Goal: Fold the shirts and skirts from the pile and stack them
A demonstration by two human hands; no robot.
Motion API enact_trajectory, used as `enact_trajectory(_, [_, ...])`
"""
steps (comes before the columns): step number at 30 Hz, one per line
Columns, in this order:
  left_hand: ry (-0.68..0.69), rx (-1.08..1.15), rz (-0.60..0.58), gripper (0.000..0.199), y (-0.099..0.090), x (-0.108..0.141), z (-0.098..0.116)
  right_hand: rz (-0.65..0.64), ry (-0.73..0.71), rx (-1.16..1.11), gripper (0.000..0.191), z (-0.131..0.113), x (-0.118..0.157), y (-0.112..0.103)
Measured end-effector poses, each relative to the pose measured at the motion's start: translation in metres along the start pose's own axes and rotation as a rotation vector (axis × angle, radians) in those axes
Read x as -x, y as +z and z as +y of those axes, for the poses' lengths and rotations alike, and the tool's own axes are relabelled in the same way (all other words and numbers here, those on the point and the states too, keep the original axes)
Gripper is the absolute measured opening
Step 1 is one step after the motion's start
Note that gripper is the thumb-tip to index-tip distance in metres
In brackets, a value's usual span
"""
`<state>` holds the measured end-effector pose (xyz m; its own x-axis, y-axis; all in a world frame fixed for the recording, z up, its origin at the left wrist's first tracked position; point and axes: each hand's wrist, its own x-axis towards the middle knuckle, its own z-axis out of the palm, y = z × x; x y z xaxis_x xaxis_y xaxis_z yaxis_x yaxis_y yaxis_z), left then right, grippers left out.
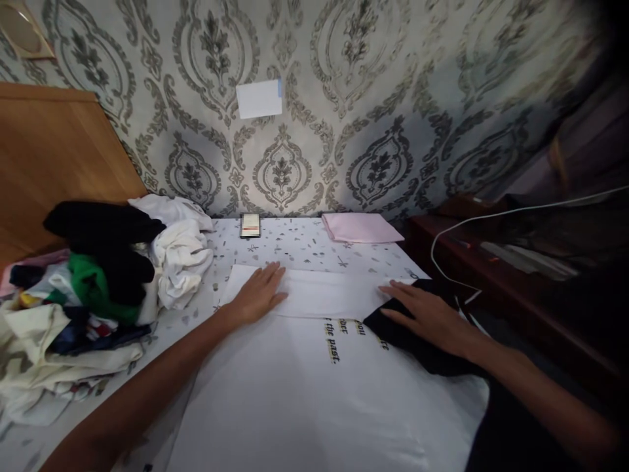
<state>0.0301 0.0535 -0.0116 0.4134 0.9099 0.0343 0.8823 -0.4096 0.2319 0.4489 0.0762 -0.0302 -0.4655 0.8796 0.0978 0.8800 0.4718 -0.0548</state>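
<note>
A white garment (295,393) with dark lettering lies spread on the patterned bed sheet, its far edge folded over into a strip. My left hand (259,294) rests palm down on the left part of that strip, fingers stretched out, holding nothing. On the right, my right hand (422,314) lies with its fingers spread over the strip's right end and a black part (407,334) of the cloth. This black cloth runs along the garment's right side, under my right forearm.
Rumpled clothes (103,282) are heaped at the left beside a wooden headboard (54,144). Near the wall lie a small framed card (250,225) and a folded pink cloth (362,227). A white cable (442,233) hangs over the dark red furniture (491,269) at the right.
</note>
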Motion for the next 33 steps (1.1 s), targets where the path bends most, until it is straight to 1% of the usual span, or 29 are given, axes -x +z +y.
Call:
enact_trajectory(2, [-0.038, -0.004, -0.097, 0.070, 0.003, 0.004, -0.005, 0.009, -0.005, -0.029, 0.063, -0.009, 0.008, 0.011])
enact_trajectory(3, [-0.068, -0.011, -0.121, 0.072, 0.003, 0.008, -0.010, 0.024, 0.005, -0.043, 0.062, -0.009, 0.012, 0.017])
enact_trajectory(6, [-0.152, -0.040, -0.112, 0.076, -0.003, 0.023, -0.030, 0.057, 0.041, -0.089, 0.063, -0.002, 0.019, 0.028])
enact_trajectory(8, [-0.195, -0.060, -0.110, 0.077, -0.008, 0.034, -0.040, 0.048, 0.052, -0.134, 0.064, 0.003, 0.020, 0.028])
enact_trajectory(10, [-0.222, -0.081, -0.123, 0.076, -0.010, 0.043, -0.046, 0.045, 0.068, -0.189, 0.064, 0.003, 0.024, 0.018])
enact_trajectory(13, [-0.240, -0.125, -0.106, 0.072, -0.010, 0.053, -0.048, 0.051, 0.118, -0.280, 0.062, -0.006, 0.043, -0.007])
enact_trajectory(15, [-0.217, -0.155, -0.024, 0.066, -0.009, 0.053, -0.045, 0.056, 0.191, -0.316, 0.060, -0.012, 0.063, -0.025])
enact_trajectory(16, [-0.171, -0.154, 0.035, 0.063, -0.008, 0.051, -0.040, 0.058, 0.242, -0.326, 0.060, -0.013, 0.074, -0.032])
enact_trajectory(18, [-0.018, -0.084, 0.127, 0.058, -0.008, 0.043, -0.019, 0.049, 0.332, -0.339, 0.059, -0.015, 0.097, -0.042])
enact_trajectory(19, [0.076, -0.019, 0.139, 0.055, -0.008, 0.037, -0.002, 0.035, 0.364, -0.344, 0.060, -0.016, 0.107, -0.044])
enact_trajectory(20, [0.171, 0.054, 0.126, 0.052, -0.008, 0.030, 0.019, 0.015, 0.383, -0.344, 0.063, -0.016, 0.116, -0.045])
enact_trajectory(22, [0.343, 0.179, 0.048, 0.046, -0.006, 0.015, 0.070, -0.027, 0.398, -0.326, 0.069, -0.018, 0.127, -0.044])
enact_trajectory(23, [0.417, 0.209, 0.018, 0.045, -0.004, 0.006, 0.097, -0.039, 0.403, -0.306, 0.068, -0.020, 0.130, -0.043])
enact_trajectory(24, [0.486, 0.222, -0.014, 0.044, 0.000, -0.003, 0.123, -0.040, 0.407, -0.283, 0.063, -0.021, 0.130, -0.041])
enact_trajectory(26, [0.603, 0.211, -0.040, 0.044, 0.010, -0.020, 0.171, -0.008, 0.404, -0.238, 0.046, -0.025, 0.128, -0.039])
enact_trajectory(28, [0.653, 0.152, -0.034, 0.044, 0.020, -0.035, 0.207, 0.046, 0.388, -0.205, 0.034, -0.028, 0.124, -0.038])
enact_trajectory(29, [0.656, 0.107, -0.026, 0.043, 0.025, -0.040, 0.220, 0.075, 0.382, -0.198, 0.032, -0.029, 0.123, -0.038])
enact_trajectory(31, [0.634, 0.015, -0.020, 0.039, 0.031, -0.048, 0.236, 0.140, 0.381, -0.212, 0.030, -0.028, 0.121, -0.037])
enact_trajectory(33, [0.592, -0.027, -0.031, 0.035, 0.034, -0.055, 0.242, 0.219, 0.397, -0.273, 0.027, -0.025, 0.121, -0.037])
